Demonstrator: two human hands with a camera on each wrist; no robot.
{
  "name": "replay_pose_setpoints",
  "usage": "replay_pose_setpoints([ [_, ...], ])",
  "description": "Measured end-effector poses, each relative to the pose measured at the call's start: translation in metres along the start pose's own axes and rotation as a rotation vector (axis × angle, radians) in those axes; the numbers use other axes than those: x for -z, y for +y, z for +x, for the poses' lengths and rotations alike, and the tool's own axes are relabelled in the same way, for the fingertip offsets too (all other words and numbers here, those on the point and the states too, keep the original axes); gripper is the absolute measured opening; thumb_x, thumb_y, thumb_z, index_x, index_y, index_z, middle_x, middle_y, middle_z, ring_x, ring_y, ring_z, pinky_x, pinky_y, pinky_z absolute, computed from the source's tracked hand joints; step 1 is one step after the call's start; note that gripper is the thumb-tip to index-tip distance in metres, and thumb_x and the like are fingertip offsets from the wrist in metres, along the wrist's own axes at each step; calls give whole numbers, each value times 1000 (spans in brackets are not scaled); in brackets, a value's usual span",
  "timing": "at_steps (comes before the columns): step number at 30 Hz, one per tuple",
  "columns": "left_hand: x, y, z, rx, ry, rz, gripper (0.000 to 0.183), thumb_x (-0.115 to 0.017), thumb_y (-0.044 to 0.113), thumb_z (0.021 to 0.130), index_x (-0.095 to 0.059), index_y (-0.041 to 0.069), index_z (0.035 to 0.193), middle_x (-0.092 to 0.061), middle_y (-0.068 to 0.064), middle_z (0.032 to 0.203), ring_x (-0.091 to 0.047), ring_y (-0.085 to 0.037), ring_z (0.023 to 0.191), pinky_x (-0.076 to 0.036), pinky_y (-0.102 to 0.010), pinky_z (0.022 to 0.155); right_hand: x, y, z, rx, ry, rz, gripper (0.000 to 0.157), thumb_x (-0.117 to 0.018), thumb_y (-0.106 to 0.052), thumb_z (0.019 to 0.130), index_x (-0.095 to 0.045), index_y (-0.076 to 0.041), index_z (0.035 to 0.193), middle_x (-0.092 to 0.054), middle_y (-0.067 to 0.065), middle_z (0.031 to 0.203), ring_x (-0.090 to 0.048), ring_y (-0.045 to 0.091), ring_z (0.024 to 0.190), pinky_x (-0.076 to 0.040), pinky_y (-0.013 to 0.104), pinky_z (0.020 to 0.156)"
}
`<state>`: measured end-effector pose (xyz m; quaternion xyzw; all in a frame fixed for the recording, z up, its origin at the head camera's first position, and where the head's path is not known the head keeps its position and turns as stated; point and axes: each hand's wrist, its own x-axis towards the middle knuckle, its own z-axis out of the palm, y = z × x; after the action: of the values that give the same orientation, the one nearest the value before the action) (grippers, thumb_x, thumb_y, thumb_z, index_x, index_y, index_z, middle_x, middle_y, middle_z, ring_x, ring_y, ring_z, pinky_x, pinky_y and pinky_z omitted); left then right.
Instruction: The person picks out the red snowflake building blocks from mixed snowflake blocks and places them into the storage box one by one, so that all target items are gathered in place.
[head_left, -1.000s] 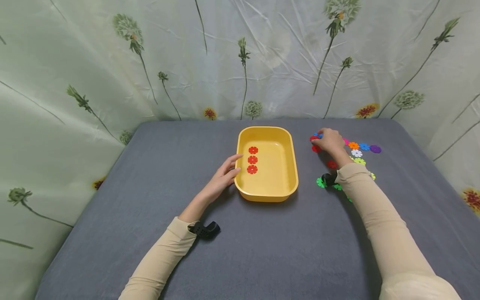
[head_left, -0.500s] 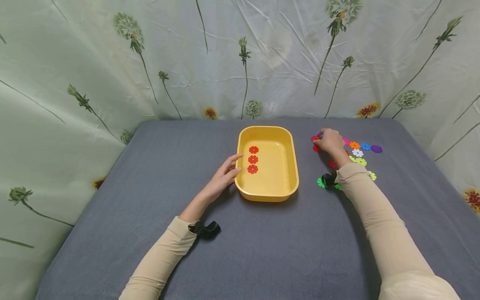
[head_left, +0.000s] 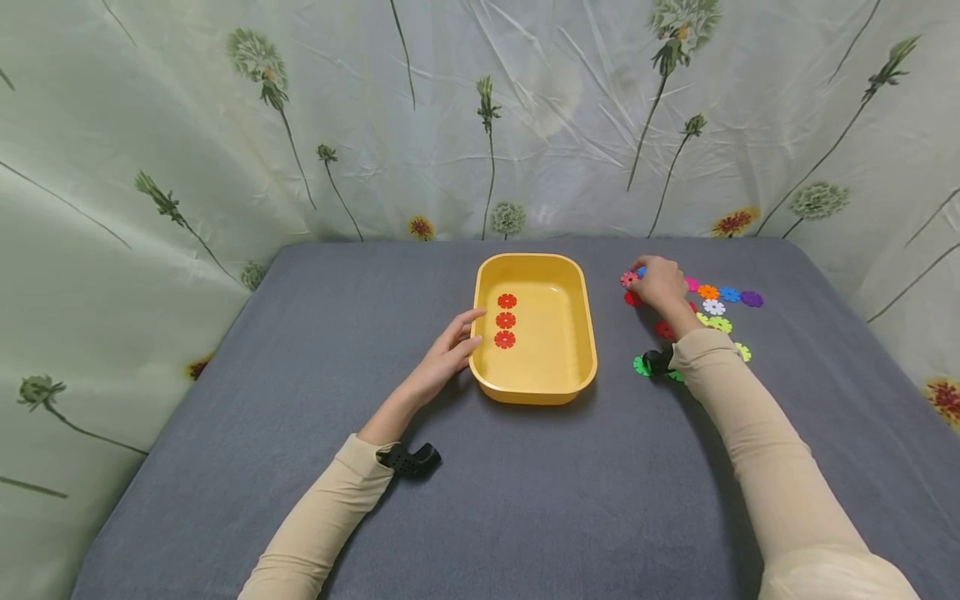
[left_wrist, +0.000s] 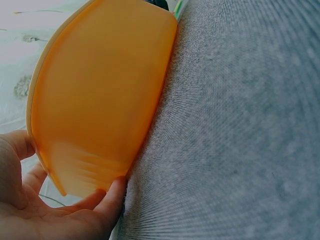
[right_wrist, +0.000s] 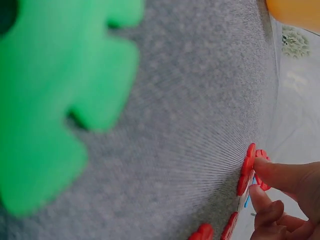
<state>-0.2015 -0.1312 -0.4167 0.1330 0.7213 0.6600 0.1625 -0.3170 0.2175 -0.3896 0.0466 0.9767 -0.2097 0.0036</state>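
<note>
The left hand (head_left: 444, 352) loosely holds the yellow tub (head_left: 536, 397); the right (head_left: 661, 283) pinches a red disc (head_left: 628, 279).

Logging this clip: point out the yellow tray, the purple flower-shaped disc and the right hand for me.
Yellow tray (head_left: 551, 346): head view, on its bare inside floor.
Purple flower-shaped disc (head_left: 752, 298): head view, on its middle.
Right hand (head_left: 662, 283): head view, on the back of the hand.

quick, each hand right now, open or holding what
Left hand: holding the yellow tray at its rim.
Right hand: pinching a red flower-shaped disc.
</note>
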Motion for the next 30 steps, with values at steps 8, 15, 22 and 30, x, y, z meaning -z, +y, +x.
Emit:
replay_pose_setpoints([
  [8,0,0,0,-6,-4,2,49,-42,20,100,-25,18,146,-35,-20,142,-47,-33,124,-48,-33,96,2,0,2,30,8,24,35,-65,-18,85,-61,-9,118,-54,28,126,-54,44,105,-47,47,75],
  [15,0,0,0,8,0,7,48,-43,22,100,-27,22,145,-35,-20,143,-47,-32,125,-47,-36,98,5,-1,-1,44,-21,29,36,-63,-17,86,-61,-8,121,-52,28,129,-52,43,108,-47,45,73],
  [22,0,-1,0,1,1,7,48,-42,22,100,-26,21,146,-35,-20,142,-47,-33,125,-48,-33,96,7,-1,-5,85,-37,43,35,-62,-15,86,-61,-5,120,-55,28,123,-53,36,97,-43,38,67],
  [30,-1,-1,0,0,1,5,48,-42,22,100,-26,20,146,-35,-20,142,-47,-33,125,-47,-36,98,11,0,-11,140,-22,80,32,-65,-11,84,-61,-2,114,-65,20,86,-55,18,61,-40,25,53],
])
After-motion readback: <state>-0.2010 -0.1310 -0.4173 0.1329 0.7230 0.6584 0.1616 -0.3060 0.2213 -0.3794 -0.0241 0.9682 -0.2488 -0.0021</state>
